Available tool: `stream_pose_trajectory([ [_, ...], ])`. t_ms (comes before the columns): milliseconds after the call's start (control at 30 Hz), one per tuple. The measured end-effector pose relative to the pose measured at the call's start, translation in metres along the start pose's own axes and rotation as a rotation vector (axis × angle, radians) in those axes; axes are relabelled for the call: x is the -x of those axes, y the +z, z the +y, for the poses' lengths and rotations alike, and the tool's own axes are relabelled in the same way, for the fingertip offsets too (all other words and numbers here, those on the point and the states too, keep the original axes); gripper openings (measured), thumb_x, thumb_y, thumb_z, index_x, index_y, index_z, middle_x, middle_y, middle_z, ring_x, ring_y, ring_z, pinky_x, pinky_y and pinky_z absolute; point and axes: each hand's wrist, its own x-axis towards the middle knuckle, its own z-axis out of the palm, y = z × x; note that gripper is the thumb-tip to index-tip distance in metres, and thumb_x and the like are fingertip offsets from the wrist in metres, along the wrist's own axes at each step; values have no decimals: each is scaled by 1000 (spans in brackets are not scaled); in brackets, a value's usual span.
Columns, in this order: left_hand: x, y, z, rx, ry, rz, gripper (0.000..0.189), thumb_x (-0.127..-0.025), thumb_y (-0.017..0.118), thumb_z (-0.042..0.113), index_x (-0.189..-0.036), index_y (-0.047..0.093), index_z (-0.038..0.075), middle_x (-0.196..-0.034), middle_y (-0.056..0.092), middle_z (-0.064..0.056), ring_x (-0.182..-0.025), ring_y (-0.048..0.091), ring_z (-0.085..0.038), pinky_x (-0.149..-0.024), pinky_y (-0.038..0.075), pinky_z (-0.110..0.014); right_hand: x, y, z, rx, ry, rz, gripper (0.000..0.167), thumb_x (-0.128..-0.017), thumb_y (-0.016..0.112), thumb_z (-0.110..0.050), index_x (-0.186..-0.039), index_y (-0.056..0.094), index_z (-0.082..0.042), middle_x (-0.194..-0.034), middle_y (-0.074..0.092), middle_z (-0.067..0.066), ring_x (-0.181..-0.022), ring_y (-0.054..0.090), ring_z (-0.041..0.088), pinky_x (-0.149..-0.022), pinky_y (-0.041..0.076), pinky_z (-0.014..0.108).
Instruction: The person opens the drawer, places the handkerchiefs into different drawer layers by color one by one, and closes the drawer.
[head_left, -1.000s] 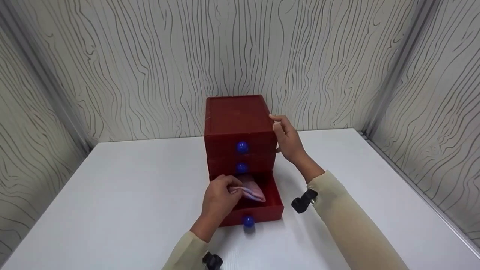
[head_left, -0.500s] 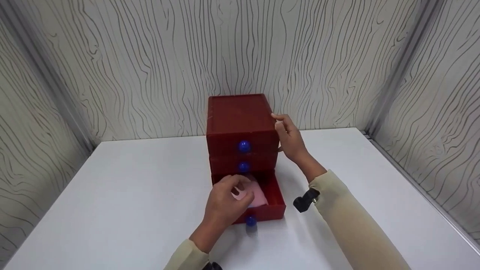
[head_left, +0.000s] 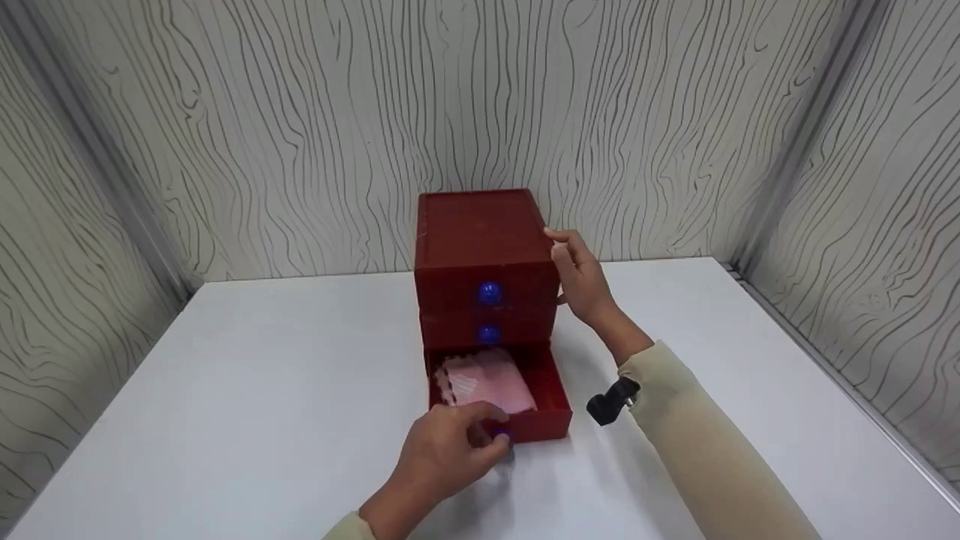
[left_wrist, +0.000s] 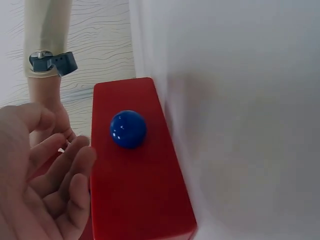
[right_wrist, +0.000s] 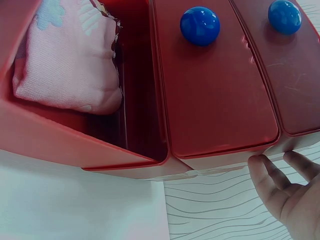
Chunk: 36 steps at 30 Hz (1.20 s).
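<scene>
A red cabinet (head_left: 480, 229) with blue round knobs stands on the white table; its bottom drawer (head_left: 544, 426) is pulled out. Inside that drawer lies a folded pink cloth (head_left: 491, 381) with a scalloped edge, also visible in the right wrist view. My left hand (head_left: 442, 446) is at the drawer's front, thumb and forefinger apart near the bottom knob (left_wrist: 128, 129). In the left wrist view its loosely bent fingers are beside the knob, holding nothing. My right hand (head_left: 585, 289) rests its fingers against the cabinet's right side, near the upper edge.
Two upper drawers with blue knobs (head_left: 489, 292) are closed above the pulled-out one. Wood-grain patterned panels (head_left: 300, 135) rise behind and on both sides of the white table (head_left: 285, 390). Black camera mounts (head_left: 611, 401) are worn at the wrists.
My left hand has let go of the pink cloth, which now lies flat in the bottom drawer, and has moved down toward the drawer's knob. My right hand stays at the cabinet's side.
</scene>
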Motion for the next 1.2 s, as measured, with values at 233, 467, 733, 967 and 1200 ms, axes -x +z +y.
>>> stream_pose_trajectory([
  [233,-1,6,-7,-75,-98,-134,23,-81,75,33,-103,74,29,-71,65,18,-61,52,-1,-59,48,-19,1,0,1,-2,-6,6,43,-105,31,-20,-144,41,-5,-109,58,18,-73,60,14,-54,57,40],
  [467,-2,14,-11,-94,-58,-126,22,-80,77,27,-101,75,25,-77,69,14,-63,52,-1,-62,51,-20,2,0,1,-5,5,3,42,-105,30,-17,-144,41,-5,-107,58,17,-72,59,15,-54,57,42],
  [733,-6,19,-7,-117,-67,-105,23,-77,80,22,-100,75,21,-84,73,10,-66,55,-1,-73,57,-26,2,1,-1,2,16,-2,43,-105,30,-19,-144,40,-6,-115,59,20,-76,60,15,-55,57,41],
  [967,-12,18,-8,-172,-48,-50,20,-77,79,19,-96,74,22,-82,72,9,-68,55,-3,-74,57,-28,2,1,-2,-2,26,4,42,-104,29,-17,-143,40,-5,-116,59,21,-75,60,13,-57,57,46],
  [1200,-22,14,-7,-150,-83,-35,21,-76,80,20,-96,74,22,-80,69,10,-69,52,-6,-69,53,-26,1,1,-2,8,16,14,41,-104,30,-17,-142,42,-6,-114,60,21,-74,60,14,-56,57,48],
])
